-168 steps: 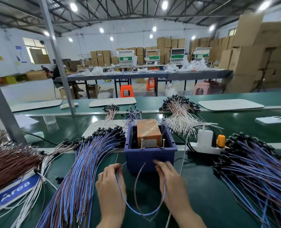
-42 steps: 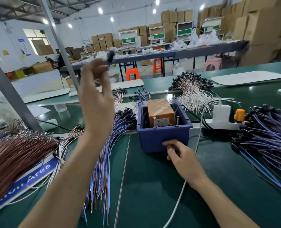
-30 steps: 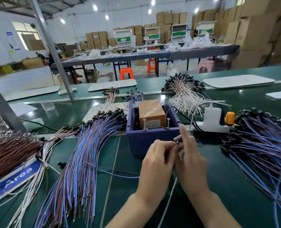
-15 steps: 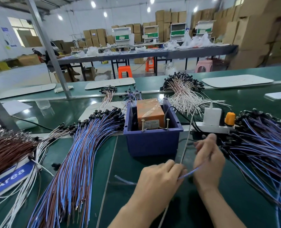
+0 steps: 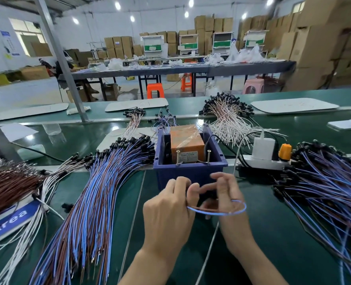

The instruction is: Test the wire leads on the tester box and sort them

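A blue bin holds the orange tester box, with two upright screws at its front edge. Just in front of the bin, my left hand and my right hand together pinch one blue-and-brown wire lead. The lead curves in a loop around my right hand. Its ends are hidden between my fingers. A large pile of blue-and-brown leads lies to the left, and another pile of the same leads to the right.
A brown wire bundle and white leads lie at far left. A white power strip with a charger sits right of the bin. White-and-brown leads lie behind. A phone rests far right. A steel post rises at the left.
Both hands have come from the right pile to the front of the bin with one lead. The lead now loops around my right hand.
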A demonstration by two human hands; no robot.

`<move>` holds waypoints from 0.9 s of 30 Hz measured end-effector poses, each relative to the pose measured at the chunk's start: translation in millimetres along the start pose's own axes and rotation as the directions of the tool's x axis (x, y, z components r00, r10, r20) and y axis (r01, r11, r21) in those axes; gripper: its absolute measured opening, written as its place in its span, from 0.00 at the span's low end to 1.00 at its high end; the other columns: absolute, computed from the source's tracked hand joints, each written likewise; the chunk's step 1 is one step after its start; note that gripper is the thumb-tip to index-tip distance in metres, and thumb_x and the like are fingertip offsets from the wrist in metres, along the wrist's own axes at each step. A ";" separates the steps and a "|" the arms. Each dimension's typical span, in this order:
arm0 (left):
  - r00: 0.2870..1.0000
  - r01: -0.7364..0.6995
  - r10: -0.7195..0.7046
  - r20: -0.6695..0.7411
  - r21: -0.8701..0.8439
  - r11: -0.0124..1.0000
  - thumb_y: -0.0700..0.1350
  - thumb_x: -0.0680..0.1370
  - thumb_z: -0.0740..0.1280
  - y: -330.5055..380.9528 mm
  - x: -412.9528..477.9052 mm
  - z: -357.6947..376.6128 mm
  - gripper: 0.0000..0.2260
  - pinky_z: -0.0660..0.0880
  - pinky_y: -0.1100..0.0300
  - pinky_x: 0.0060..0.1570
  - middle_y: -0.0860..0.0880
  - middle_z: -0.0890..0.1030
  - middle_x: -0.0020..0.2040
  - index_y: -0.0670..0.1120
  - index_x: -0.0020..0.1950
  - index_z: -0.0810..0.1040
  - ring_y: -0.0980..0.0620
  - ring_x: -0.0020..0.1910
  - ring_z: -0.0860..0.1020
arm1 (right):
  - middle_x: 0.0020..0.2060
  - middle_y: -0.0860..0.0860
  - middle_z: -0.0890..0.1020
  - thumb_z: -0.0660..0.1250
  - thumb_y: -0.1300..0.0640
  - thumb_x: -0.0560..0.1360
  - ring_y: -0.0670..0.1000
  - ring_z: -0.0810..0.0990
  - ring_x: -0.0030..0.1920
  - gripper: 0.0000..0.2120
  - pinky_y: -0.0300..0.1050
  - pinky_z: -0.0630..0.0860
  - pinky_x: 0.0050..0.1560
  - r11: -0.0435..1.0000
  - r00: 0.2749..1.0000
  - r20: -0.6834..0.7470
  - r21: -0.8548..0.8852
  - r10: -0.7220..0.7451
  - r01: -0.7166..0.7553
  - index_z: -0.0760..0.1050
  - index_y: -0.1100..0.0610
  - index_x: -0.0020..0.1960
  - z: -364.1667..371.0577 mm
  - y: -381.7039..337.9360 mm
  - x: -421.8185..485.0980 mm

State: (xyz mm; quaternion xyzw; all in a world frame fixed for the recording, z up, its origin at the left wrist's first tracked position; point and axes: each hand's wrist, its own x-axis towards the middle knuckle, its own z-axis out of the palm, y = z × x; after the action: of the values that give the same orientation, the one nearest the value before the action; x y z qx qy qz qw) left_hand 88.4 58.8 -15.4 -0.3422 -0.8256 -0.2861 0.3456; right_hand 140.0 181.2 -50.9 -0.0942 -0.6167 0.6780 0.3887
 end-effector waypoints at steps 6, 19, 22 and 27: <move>0.987 -0.133 0.145 0.070 -0.148 0.980 0.50 0.85 0.55 9.1 -9.0 10.8 0.16 0.67 0.59 0.25 0.50 0.75 0.44 0.45 0.47 0.79 0.52 0.32 0.73 | 0.49 0.41 0.82 0.60 0.61 0.83 0.43 0.83 0.49 0.14 0.32 0.76 0.48 0.965 0.941 0.305 -0.169 -0.144 0.203 0.76 0.43 0.59 3.8 12.8 -7.8; 0.982 0.085 -0.011 0.189 -0.387 0.918 0.52 0.85 0.56 9.4 -14.5 17.6 0.13 0.76 0.59 0.47 0.53 0.72 0.52 0.46 0.60 0.76 0.54 0.47 0.77 | 0.47 0.44 0.85 0.65 0.63 0.78 0.46 0.85 0.46 0.15 0.34 0.77 0.43 0.935 0.980 0.184 -0.328 -0.078 0.136 0.77 0.42 0.54 -8.3 3.6 0.5; 0.976 0.150 -0.061 0.210 -0.438 0.886 0.52 0.84 0.56 6.5 -15.9 19.2 0.14 0.76 0.58 0.45 0.54 0.73 0.50 0.46 0.57 0.77 0.56 0.44 0.77 | 0.46 0.44 0.85 0.63 0.64 0.81 0.48 0.84 0.41 0.15 0.37 0.78 0.37 0.933 0.985 0.170 -0.346 -0.035 0.093 0.76 0.43 0.53 -8.6 5.2 -0.9; 0.984 0.023 0.062 0.165 -0.464 0.885 0.44 0.84 0.61 2.9 -14.7 18.2 0.09 0.75 0.60 0.48 0.52 0.74 0.52 0.43 0.58 0.78 0.55 0.48 0.78 | 0.42 0.42 0.84 0.65 0.63 0.79 0.45 0.84 0.41 0.16 0.31 0.75 0.37 0.859 0.972 0.215 -0.474 -0.097 0.191 0.72 0.40 0.51 -11.4 4.1 -2.7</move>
State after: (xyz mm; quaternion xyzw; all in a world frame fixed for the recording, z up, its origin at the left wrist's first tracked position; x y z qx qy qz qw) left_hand 91.6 68.1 -36.8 -0.4470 -0.7569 -0.4404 0.1826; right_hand 147.1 188.4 -58.2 -0.0805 -0.8073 0.4735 0.3430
